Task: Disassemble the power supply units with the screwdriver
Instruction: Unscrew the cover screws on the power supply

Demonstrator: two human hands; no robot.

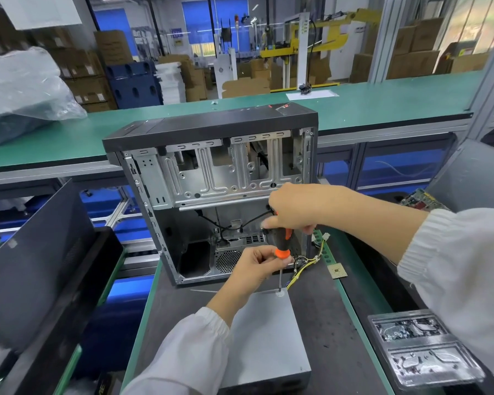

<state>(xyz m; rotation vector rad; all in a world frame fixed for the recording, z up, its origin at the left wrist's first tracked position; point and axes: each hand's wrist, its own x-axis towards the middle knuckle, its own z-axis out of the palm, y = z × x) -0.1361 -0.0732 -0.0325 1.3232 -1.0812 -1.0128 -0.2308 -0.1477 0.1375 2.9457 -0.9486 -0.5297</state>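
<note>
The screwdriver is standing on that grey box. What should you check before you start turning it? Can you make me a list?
1. Screwdriver tip on the corner screw of the power supply: ok, the shaft stands near upright on it.
2. Tip seated in the screw's slot: cannot tell, too small.
3. Right hand grips the handle top: ok.
4. Left hand pinches the lower handle by the orange collar to steady it: ok.
5. Yellow wires away from the shaft: ok, they lie beside it.
6. Power supply flat on the mat: ok.
</note>
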